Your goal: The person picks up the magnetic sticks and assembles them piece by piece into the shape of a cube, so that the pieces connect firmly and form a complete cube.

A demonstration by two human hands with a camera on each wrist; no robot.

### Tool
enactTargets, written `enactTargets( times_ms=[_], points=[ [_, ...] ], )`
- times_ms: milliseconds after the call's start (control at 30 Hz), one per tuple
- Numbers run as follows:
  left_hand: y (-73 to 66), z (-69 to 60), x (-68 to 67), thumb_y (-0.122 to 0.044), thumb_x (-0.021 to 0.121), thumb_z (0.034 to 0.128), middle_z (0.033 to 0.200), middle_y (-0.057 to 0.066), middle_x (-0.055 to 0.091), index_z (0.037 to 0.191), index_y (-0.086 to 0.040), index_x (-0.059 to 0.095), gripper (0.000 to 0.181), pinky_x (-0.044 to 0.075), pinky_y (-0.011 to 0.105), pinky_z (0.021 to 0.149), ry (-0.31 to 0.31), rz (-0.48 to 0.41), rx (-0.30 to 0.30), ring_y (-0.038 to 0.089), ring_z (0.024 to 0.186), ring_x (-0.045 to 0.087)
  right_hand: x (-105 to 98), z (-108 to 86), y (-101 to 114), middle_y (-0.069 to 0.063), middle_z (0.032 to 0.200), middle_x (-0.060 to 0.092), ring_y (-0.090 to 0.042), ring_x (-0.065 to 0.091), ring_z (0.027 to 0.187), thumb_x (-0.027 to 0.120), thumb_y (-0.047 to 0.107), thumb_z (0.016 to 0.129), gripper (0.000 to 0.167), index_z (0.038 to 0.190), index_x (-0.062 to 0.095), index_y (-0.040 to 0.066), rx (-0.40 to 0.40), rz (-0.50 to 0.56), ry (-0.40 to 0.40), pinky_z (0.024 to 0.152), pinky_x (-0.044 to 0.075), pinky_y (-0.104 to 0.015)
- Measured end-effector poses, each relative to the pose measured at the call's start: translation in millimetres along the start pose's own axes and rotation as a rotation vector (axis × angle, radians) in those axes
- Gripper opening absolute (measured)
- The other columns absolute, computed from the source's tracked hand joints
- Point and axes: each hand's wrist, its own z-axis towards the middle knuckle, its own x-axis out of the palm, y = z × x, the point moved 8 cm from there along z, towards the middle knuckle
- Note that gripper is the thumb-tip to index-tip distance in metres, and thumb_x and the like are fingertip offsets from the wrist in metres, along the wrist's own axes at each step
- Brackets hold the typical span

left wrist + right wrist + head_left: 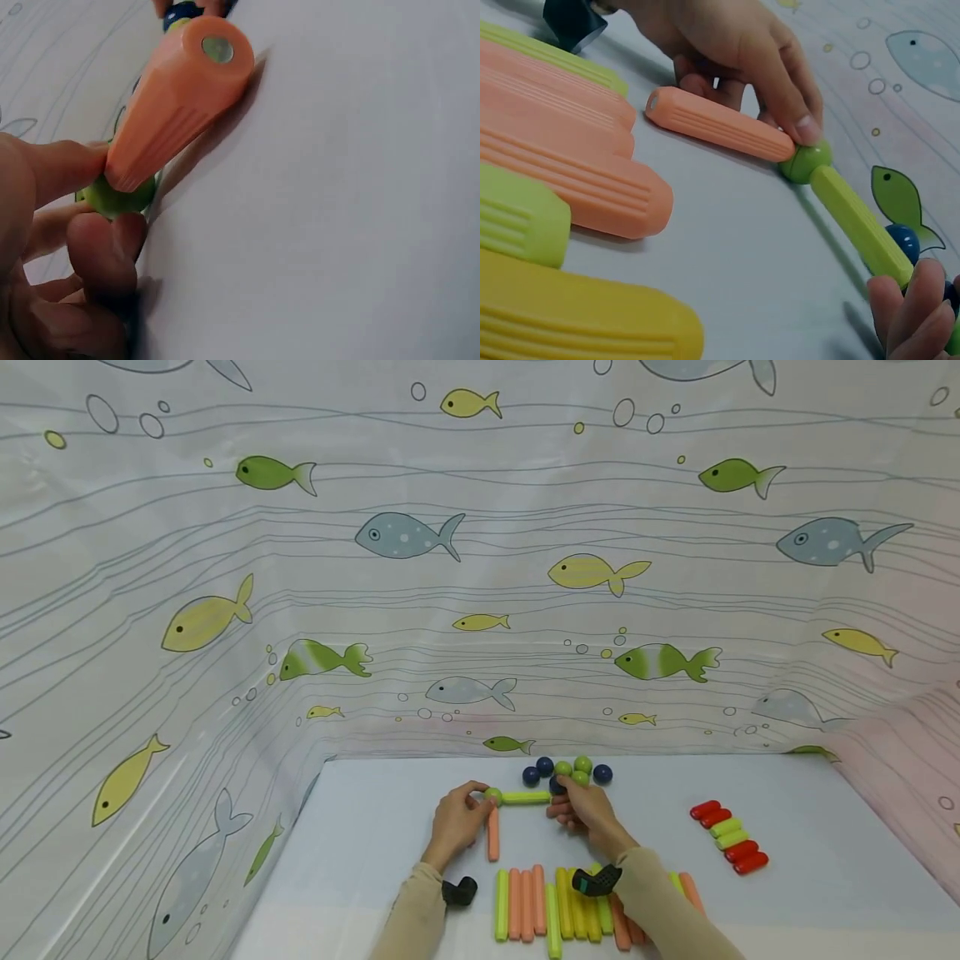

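My left hand pinches a green ball, seen in the left wrist view between thumb and fingers. An orange stick extends from this ball toward me, and a yellow-green stick runs right from it; in the right wrist view both sticks touch the ball. At the yellow-green stick's right end, my right hand holds a dark blue ball between thumb and fingers. In the left wrist view the orange stick points at the camera, showing a round metallic spot on its end.
Loose green balls and dark blue balls lie behind my right hand. Several orange, yellow and green sticks line the near side, partly hidden by my right forearm. Short red and yellow-green pieces lie at right. A fish-patterned sheet surrounds the table.
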Motion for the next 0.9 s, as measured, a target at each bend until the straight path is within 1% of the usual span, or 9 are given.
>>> enactTargets(
  times_ms=[133,267,433,633,700,767,833,900],
  points=[
    [6.6,-0.4,-1.5,-0.03,0.073,0.1011,0.078,0.002,0.06,0.127,-0.011,0.074,0.032,0.04,0.023,0.04,-0.008,-0.075,-0.035,0.006,0.038,0.047,-2.2,-2.4,-2.7,-0.004,0.077,0.077,-0.006,0.059,0.056,0.06,0.042,0.103,0.046,0.098,0.076,-0.001,0.007,0.0,0.008,0.053,0.046,-0.02],
    [7.9,-1.3,-1.9,-0.028,0.074,0.1009,0.079,0.003,0.059,0.127,-0.008,0.073,0.032,0.039,0.022,0.039,-0.006,-0.118,-0.035,0.005,0.038,0.046,-1.5,-4.4,-4.0,-0.005,0.077,0.077,-0.008,0.058,0.056,0.063,0.043,0.1,0.045,0.095,0.076,0.0,0.007,-0.028,0.035,0.053,0.045,-0.021],
    [7.6,-0.8,-1.9,-0.027,0.074,0.1006,0.078,0.002,0.058,0.127,-0.009,0.073,0.032,0.038,0.021,0.038,-0.007,-0.118,-0.041,0.005,0.038,0.045,-0.5,-4.6,-3.0,-0.005,0.077,0.076,-0.008,0.058,0.056,0.066,0.046,0.098,0.046,0.094,0.076,0.002,-0.003,-0.051,0.067,0.052,0.045,-0.022],
    [7.7,-0.4,-2.1,-0.027,0.074,0.1006,0.078,0.001,0.058,0.127,-0.01,0.074,0.031,0.039,0.022,0.038,-0.014,-0.106,-0.033,0.005,0.037,0.045,-0.3,-6.0,-2.8,-0.005,0.076,0.074,-0.008,0.058,0.057,0.063,0.051,0.102,0.051,0.095,0.076,0.002,-0.008,-0.074,0.102,0.054,0.045,-0.022],
    [8.0,-0.3,-2.2,-0.027,0.074,0.1009,0.078,0.002,0.058,0.127,-0.01,0.073,0.031,0.039,0.022,0.037,-0.015,-0.104,-0.022,0.004,0.037,0.045,-0.2,-7.0,-3.1,-0.005,0.076,0.074,-0.008,0.058,0.057,0.062,0.053,0.103,0.054,0.094,0.076,0.002,-0.006,-0.08,0.112,0.054,0.045,-0.022],
    [8.9,-0.4,-2.3,-0.027,0.074,0.1007,0.079,0.002,0.058,0.127,-0.011,0.074,0.031,0.039,0.022,0.038,-0.015,-0.107,-0.026,0.005,0.037,0.045,0.0,-7.6,-3.6,-0.005,0.075,0.074,-0.009,0.058,0.057,0.062,0.055,0.103,0.056,0.094,0.076,0.002,-0.009,-0.087,0.117,0.054,0.045,-0.022],
    [8.6,-0.7,-2.6,-0.028,0.074,0.1009,0.079,0.002,0.058,0.127,-0.01,0.074,0.031,0.039,0.021,0.037,-0.017,-0.108,-0.02,0.005,0.038,0.044,0.5,-8.4,-3.8,-0.004,0.074,0.073,-0.008,0.057,0.056,0.064,0.056,0.102,0.056,0.093,0.077,0.002,-0.016,-0.101,0.117,0.054,0.045,-0.022],
    [8.5,-0.8,-2.9,-0.028,0.074,0.1008,0.079,0.002,0.058,0.127,-0.011,0.074,0.031,0.039,0.021,0.037,-0.019,-0.111,-0.019,0.005,0.038,0.044,2.3,-9.3,-3.3,-0.003,0.072,0.072,-0.008,0.056,0.055,0.066,0.053,0.101,0.052,0.092,0.077,0.003,-0.037,-0.138,0.113,0.053,0.044,-0.022]
  ],
)
